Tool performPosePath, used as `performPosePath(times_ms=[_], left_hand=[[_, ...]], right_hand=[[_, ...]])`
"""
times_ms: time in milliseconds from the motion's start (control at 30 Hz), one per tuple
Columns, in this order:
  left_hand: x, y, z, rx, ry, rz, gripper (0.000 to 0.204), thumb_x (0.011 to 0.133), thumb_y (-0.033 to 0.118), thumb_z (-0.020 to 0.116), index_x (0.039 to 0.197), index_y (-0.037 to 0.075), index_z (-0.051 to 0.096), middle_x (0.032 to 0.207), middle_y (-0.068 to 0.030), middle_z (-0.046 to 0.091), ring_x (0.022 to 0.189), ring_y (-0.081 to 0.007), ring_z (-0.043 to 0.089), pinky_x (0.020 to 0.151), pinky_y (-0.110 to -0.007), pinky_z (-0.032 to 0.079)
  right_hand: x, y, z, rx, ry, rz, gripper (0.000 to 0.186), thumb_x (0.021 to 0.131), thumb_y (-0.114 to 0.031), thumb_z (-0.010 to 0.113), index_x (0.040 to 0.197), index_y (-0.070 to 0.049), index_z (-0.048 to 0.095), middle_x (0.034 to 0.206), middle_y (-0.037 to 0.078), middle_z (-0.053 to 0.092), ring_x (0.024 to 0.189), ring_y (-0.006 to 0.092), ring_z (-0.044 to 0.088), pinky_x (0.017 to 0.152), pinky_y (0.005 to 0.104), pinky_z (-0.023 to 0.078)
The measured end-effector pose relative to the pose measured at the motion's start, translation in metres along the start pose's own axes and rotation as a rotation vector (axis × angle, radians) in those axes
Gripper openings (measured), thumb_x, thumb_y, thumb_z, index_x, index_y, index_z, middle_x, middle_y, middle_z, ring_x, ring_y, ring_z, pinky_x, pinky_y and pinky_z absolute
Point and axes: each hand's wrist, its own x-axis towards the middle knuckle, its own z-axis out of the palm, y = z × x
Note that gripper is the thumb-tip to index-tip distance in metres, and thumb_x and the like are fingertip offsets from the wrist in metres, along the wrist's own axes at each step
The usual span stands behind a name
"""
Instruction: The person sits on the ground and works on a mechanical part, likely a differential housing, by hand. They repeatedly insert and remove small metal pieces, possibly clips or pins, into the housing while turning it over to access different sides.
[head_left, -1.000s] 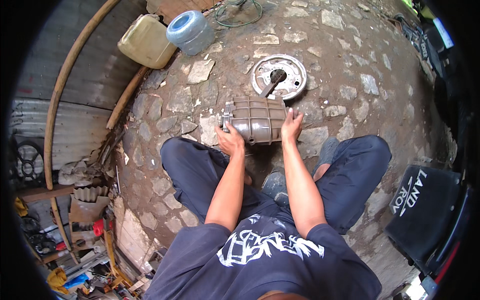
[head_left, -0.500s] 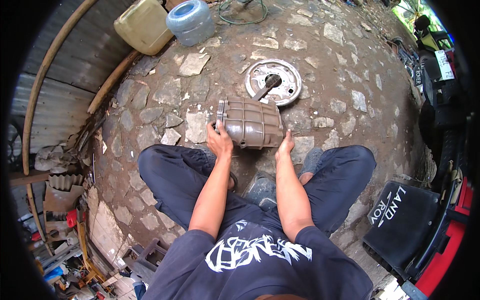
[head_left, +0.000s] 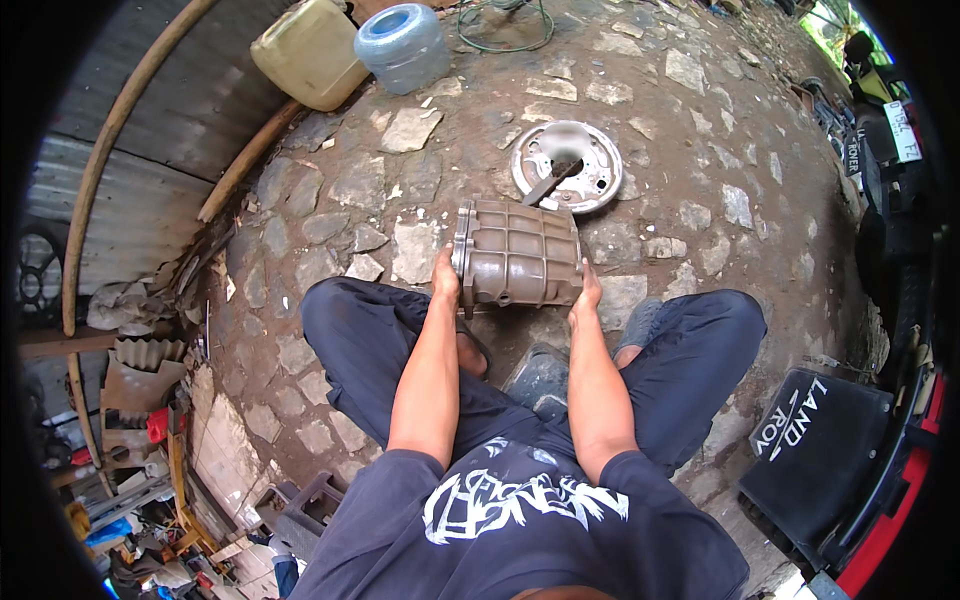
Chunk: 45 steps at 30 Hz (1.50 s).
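Rough, flat-faced stones (head_left: 330, 182) of uneven outline are set in brown earth, forming a bumpy floor. Along the left side, grey metal sheeting (head_left: 140, 195), corrugated in its lower part, stands behind a curved, smooth wooden pole (head_left: 118, 115). At the top are a boxy, yellowed plastic jerrycan (head_left: 308, 55) and, just beside it, a translucent blue water bottle (head_left: 408, 60) with rounded rings; a thin green cord (head_left: 505, 48) lies in loops to their right. On the lower right hangs a stiff black mud flap (head_left: 820, 450) with white lettering.

The ribbed metal casing (head_left: 517, 255) is a thick, barrel-like body, grey-brown, with raised ribs crossing into a grid and a dull sheen on its curved face. A flange rims its left end, and a small round boss sits low on its front. It is in front of the seated person, between the knees and a round, pale, scuffed metal plate (head_left: 606, 165) across which a dark flat bar (head_left: 548, 188) reaches. The left hand (head_left: 446, 280) grips the flanged end; the right hand (head_left: 588, 288) presses the opposite end, fingers extended, so the casing is clasped between them. Whether its underside touches the ground cannot be told.
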Motion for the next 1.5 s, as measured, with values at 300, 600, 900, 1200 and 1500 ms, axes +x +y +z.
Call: performPosePath(times_ms=[300,600,900,1200,1500], left_hand=[[-0.018,0.017,-0.002,0.041,-0.077,-0.110,0.068,0.102,0.062,0.051,0.140,0.007,0.067,0.137,-0.0140,0.069,0.121,-0.0315,0.063,0.112,-0.047,0.042],[0.012,-0.041,-0.030,0.087,-0.048,-0.082,0.082,0.101,0.064,0.046,0.143,-0.005,0.062,0.144,-0.0251,0.063,0.135,-0.0346,0.059,0.113,-0.043,0.041],[-0.038,-0.007,0.004,0.441,0.202,-0.039,0.088,0.099,0.067,0.043,0.134,-0.011,0.065,0.144,-0.0354,0.058,0.141,-0.0441,0.054,0.117,-0.048,0.039],[-0.023,0.055,0.061,0.700,0.240,0.052,0.085,0.099,0.062,0.035,0.128,-0.010,0.069,0.138,-0.0341,0.062,0.139,-0.0449,0.056,0.120,-0.048,0.037],[0.005,0.063,0.095,0.638,0.217,0.122,0.087,0.102,0.062,0.030,0.127,-0.011,0.069,0.138,-0.0359,0.062,0.138,-0.0469,0.055,0.119,-0.050,0.037]], right_hand=[[0.019,-0.010,0.008,-0.057,-0.107,0.062,0.064,0.099,-0.042,0.074,0.139,0.006,0.063,0.135,0.014,0.068,0.119,0.0274,0.064,0.105,0.0430,0.048],[-0.009,-0.025,-0.006,-0.183,0.105,0.095,0.052,0.090,-0.046,0.083,0.112,0.001,0.073,0.104,0.013,0.073,0.083,0.0307,0.070,0.078,0.0492,0.059],[-0.027,-0.039,-0.014,-0.159,0.320,0.100,0.060,0.096,-0.044,0.077,0.124,0.009,0.072,0.111,0.018,0.076,0.093,0.0268,0.068,0.088,0.0418,0.053],[-0.038,-0.113,0.056,-0.226,0.518,-0.383,0.052,0.103,-0.044,0.065,0.122,0.005,0.067,0.120,0.019,0.076,0.116,0.0382,0.070,0.100,0.0467,0.052],[-0.004,-0.100,0.053,-0.623,0.459,-0.666,0.051,0.107,-0.042,0.054,0.115,0.007,0.064,0.122,0.027,0.073,0.115,0.0473,0.067,0.100,0.0515,0.050]])
